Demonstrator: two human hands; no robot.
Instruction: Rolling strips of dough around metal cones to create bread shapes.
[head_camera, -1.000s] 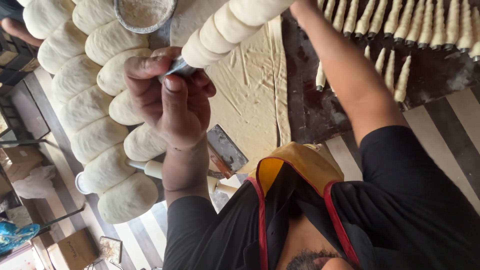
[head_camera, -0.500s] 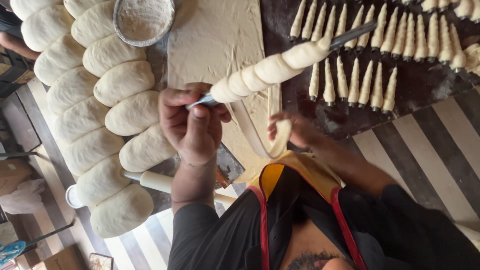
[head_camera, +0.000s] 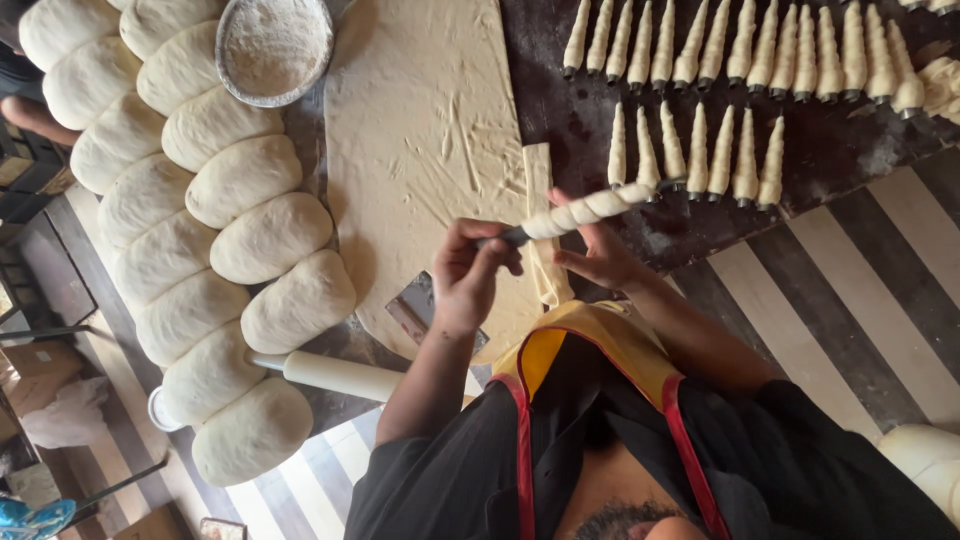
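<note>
Dough-wrapped cone mould (head_camera: 590, 208): slim metal cone wound in a pale spiral of dough, bare dark tip toward the left hand (head_camera: 468, 275), held level above the near edge of the rolled dough sheet (head_camera: 420, 130). Left hand clenched around the mould's bare end. Right hand (head_camera: 600, 255) pinches a dough strip (head_camera: 541, 235) that runs from the sheet to the mould. Right of the sheet: rows of finished wrapped cones (head_camera: 745, 50) on the dark table (head_camera: 850, 150). Left of the sheet: dough loaves (head_camera: 245, 180), flour bowl (head_camera: 275, 45), rolling pin (head_camera: 340, 375). No labels legible.
</note>
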